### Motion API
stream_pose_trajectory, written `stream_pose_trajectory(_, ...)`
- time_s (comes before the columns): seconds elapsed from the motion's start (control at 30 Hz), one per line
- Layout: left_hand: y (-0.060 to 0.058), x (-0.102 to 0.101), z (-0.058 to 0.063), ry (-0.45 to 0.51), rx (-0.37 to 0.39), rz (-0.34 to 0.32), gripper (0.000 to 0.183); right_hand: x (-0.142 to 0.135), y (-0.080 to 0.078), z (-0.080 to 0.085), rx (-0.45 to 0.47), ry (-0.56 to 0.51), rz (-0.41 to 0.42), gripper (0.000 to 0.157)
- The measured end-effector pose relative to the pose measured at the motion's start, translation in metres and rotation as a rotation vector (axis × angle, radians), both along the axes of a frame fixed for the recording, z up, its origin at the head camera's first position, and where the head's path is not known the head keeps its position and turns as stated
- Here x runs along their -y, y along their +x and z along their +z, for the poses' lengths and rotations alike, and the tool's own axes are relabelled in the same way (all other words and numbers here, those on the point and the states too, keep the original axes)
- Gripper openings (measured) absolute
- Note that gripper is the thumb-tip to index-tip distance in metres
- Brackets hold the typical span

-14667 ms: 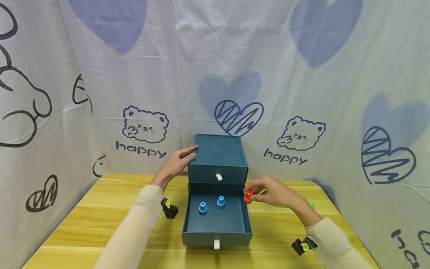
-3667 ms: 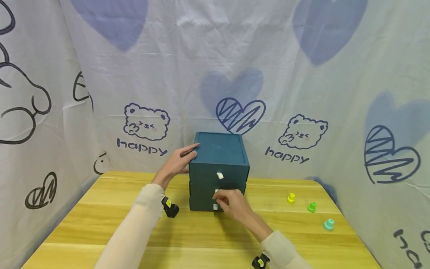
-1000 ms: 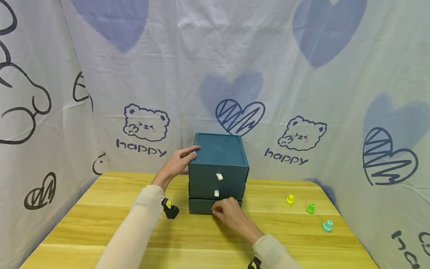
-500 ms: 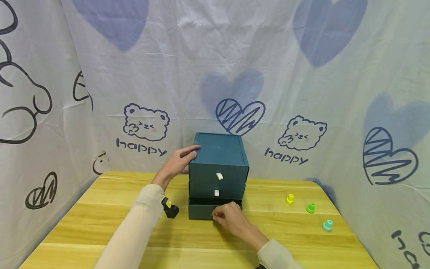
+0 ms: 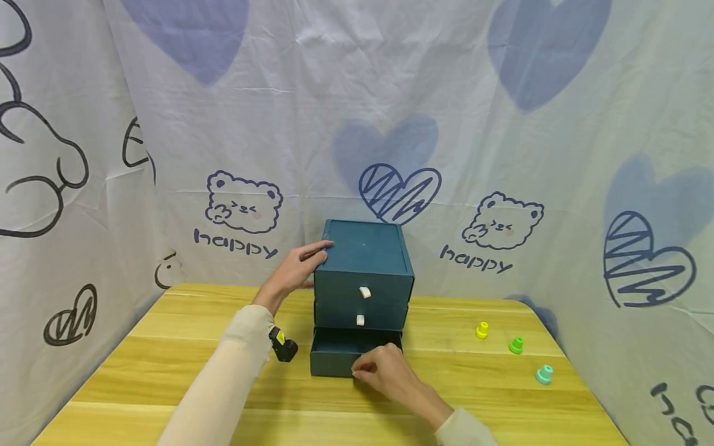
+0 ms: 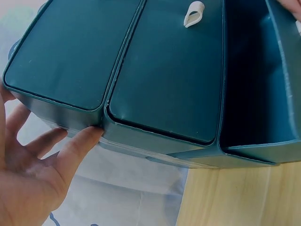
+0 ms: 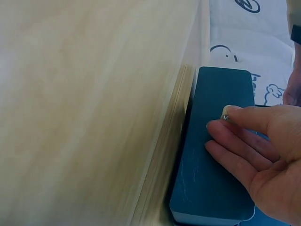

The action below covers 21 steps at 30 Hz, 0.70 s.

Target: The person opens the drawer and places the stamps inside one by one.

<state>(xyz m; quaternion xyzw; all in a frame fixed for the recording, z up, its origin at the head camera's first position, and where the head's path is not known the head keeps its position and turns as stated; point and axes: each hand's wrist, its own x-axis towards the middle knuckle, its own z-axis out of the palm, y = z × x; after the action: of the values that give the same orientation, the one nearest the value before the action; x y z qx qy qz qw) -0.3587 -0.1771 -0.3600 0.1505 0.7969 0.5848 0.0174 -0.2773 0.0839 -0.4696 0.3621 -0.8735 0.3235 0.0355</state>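
Observation:
A dark teal drawer cabinet (image 5: 365, 248) stands on the wooden table, its upper two drawers closed, each with a white pull tab. The bottom drawer (image 5: 331, 364) sticks partway out, and the part of its inside that shows is dark. My right hand (image 5: 387, 371) pinches this drawer's tab (image 7: 226, 112) between thumb and finger, as the right wrist view shows; the tab is mostly covered. Against the cabinet's upper left side rests my left hand (image 5: 292, 271), fingers extended over the top edge. In the left wrist view its thumb (image 6: 82, 143) touches the side wall.
On the table's right side stand a yellow peg-like piece (image 5: 482, 330), a green one (image 5: 516, 345) and a turquoise one (image 5: 544, 374). A printed white curtain (image 5: 357, 93) hangs behind and on both sides of the wooden table (image 5: 167, 371).
Earlier the middle drawer was out with two blue pieces inside, and the right hand held a red one; that drawer is closed now. Over the last second the right hand has drawn the bottom drawer forward.

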Motion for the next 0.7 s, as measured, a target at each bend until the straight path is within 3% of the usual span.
stream_pose_trajectory(0.7,0.001,0.001,0.0,0.003,-0.019,-0.007,0.05,-0.009,0.032,0.004,0.109,-0.004,0.05,0.005)
